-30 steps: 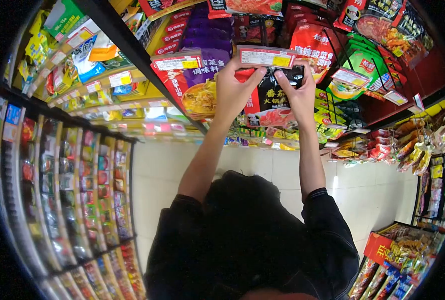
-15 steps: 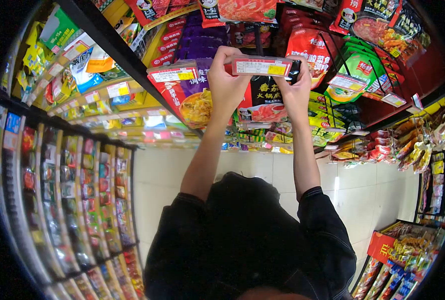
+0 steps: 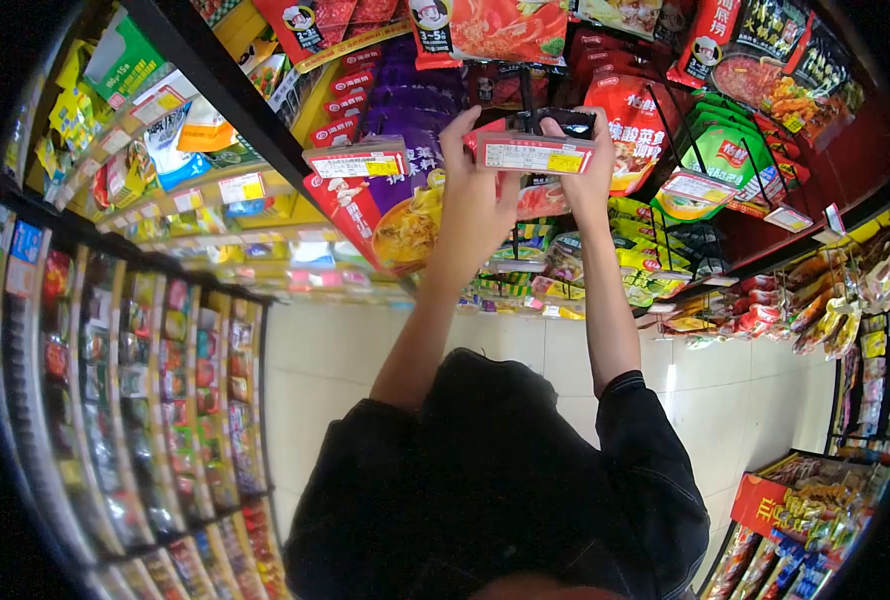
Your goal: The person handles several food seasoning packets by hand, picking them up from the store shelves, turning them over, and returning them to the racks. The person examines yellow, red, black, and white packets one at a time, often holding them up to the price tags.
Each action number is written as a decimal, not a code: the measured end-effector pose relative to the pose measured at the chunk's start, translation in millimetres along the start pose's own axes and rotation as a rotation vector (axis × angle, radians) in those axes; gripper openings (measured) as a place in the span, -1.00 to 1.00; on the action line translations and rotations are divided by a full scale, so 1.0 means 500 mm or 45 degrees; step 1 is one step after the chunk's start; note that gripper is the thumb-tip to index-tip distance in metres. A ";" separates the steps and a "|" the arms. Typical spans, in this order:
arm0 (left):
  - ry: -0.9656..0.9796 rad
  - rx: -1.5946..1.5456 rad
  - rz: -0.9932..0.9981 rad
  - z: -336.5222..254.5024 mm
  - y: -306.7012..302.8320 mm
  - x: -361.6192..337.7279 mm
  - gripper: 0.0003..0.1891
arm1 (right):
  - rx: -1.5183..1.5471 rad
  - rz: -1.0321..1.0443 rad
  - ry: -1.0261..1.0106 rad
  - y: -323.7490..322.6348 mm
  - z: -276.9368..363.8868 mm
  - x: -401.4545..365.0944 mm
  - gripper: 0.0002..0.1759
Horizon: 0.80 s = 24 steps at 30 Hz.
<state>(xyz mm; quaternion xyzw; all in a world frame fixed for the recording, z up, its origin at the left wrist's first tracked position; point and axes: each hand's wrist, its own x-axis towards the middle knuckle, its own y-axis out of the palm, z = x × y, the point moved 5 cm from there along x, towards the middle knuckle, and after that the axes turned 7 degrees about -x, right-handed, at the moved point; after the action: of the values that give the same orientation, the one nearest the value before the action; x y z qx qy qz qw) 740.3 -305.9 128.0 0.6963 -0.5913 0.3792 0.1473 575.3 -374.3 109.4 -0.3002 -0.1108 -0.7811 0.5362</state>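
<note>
Apparently mid-handling, the right hand [image 3: 587, 185] had fingers closed on the packet [image 3: 577, 122], the left hand [image 3: 473, 205] half-curled, grip unclear; moving it called for clearing the near tag [image 3: 533, 156].

Display rack [image 3: 850, 188], dark red at one side, carries purple pouches [image 3: 415, 90], red pouches [image 3: 633, 125] and green pouches [image 3: 717, 150], overlapping behind price labels [image 3: 700, 189].
</note>
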 end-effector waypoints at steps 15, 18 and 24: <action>-0.595 -0.121 0.552 -0.012 -0.052 -0.396 -0.75 | -0.234 -0.334 -0.424 0.139 -0.077 0.181 -0.76; -0.611 -0.188 0.522 -0.007 -0.069 -0.427 -0.76 | -0.329 -0.304 -0.425 0.162 -0.129 0.217 -0.69; -0.689 -0.188 0.601 0.002 -0.077 -0.469 -0.78 | -0.630 -0.296 -0.603 0.175 -0.201 0.214 -0.41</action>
<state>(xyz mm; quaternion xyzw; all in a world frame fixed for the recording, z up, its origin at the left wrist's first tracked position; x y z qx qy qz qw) 773.3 -129.5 -28.0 0.6034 -0.7790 0.1611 -0.0563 593.0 -541.8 79.2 -0.5789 -0.0729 -0.7489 0.3143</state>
